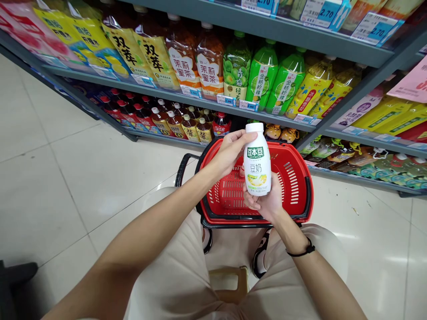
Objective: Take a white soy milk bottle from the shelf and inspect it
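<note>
A white soy milk bottle point(256, 166) with a green label patch is held upright, its front facing me, over the red shopping basket point(306, 178). My left hand point(231, 151) grips it near the neck, thumb just below the white cap. Lower down, my right hand point(265, 198) is wrapped round the bottle's base from behind, and some of its fingers are hidden by the bottle. Between my knees stands the basket, its slotted red floor showing around my hands. Its black handle point(183, 169) sticks out to the left.
In front, a grey shelf point(140, 91) carries rows of tea and juice bottles point(210, 62). Small bottles point(170, 122) stand on the level below. Under me is a beige stool point(230, 293). Pale floor tiles point(60, 178) spread to both sides, with a dark object point(16, 275) at lower left.
</note>
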`<state>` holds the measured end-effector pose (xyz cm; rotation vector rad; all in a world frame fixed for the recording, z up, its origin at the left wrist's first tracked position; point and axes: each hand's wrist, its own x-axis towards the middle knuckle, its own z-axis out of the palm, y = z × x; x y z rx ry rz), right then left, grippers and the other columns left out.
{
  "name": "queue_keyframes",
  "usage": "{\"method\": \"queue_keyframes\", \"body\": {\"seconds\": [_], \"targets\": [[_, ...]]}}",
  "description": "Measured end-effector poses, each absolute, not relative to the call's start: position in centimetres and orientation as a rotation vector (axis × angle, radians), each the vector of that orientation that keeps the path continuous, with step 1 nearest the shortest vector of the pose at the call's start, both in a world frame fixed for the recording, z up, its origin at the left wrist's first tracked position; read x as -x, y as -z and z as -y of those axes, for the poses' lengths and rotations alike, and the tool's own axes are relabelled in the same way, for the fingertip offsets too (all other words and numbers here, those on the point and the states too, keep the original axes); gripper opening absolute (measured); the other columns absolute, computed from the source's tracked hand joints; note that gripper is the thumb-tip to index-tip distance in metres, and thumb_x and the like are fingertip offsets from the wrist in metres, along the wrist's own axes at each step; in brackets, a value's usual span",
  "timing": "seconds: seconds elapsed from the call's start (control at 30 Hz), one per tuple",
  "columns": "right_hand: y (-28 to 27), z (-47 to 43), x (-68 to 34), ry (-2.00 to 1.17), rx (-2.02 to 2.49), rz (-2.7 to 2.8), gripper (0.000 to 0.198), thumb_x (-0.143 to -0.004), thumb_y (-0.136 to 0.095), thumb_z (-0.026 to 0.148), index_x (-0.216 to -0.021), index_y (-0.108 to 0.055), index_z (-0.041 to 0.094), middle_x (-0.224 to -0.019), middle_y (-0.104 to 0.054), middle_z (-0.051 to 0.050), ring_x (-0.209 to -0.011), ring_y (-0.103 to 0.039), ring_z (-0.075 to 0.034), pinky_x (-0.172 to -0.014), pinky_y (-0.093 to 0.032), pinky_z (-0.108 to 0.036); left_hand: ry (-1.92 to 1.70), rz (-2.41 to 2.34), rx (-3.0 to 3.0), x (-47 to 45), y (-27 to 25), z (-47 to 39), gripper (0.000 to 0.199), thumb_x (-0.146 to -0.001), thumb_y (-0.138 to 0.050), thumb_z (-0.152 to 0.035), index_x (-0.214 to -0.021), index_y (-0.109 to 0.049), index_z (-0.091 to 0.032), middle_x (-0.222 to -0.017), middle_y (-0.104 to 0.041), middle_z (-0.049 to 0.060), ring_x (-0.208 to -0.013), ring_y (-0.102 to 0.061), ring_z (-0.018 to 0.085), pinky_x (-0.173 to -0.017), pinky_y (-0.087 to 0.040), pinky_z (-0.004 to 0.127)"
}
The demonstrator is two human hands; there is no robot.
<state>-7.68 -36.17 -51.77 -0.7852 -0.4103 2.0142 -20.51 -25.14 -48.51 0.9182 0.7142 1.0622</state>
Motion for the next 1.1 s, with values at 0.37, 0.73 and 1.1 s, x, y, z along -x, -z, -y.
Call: {"method": "queue_keyframes", "body": {"seconds": [0.37,0.73,1.1], "targets": [[51.5,35.9,8.1,-1.849,0.771,0.531,0.057,-0.1,-0.038,0.064,-0.117,-0.062,0.015,-0.075,-0.071,-0.008,-0.045,-0.053,-0.017,-0.043,-0.041,-0.027,-1.165,-0.754,-0.77,20.3,49.8,23.7,0.044,-0.073,-0.091,-0.055,-0.08,-0.071,-0.017,-0.078,-0.072,0.004,-0.066,-0.06,0.013,-0.063,-0.049,0.027],[52.0,35.7,7.5,-1.824,0.84,0.409,0.072,-0.101,-0.033,0.073,-0.084,-0.07,0.013,-0.056,-0.064,-0.008,-0.039,-0.05,-0.016,-0.04,-0.039,-0.026,-1.151,-0.762,-0.81,20.7,49.8,23.8,0.044,-0.071,-0.095,-0.053,-0.085,-0.072,-0.018,-0.08,-0.072,0.004,-0.063,-0.058,0.012,-0.057,-0.043,0.028],[51.8,35.8,7.6,-1.887,0.887,0.369,0.085,-0.1,-0.017,0.073,-0.07,-0.07,0.013,-0.044,-0.056,-0.008,-0.034,-0.04,-0.014,-0.038,-0.033,-0.026,-1.137,-0.794,-0.848,20.6,49.1,24.3,0.052,-0.069,-0.095,-0.059,-0.084,-0.068,-0.017,-0.08,-0.072,0.005,-0.063,-0.058,0.013,-0.056,-0.039,0.029]]}}
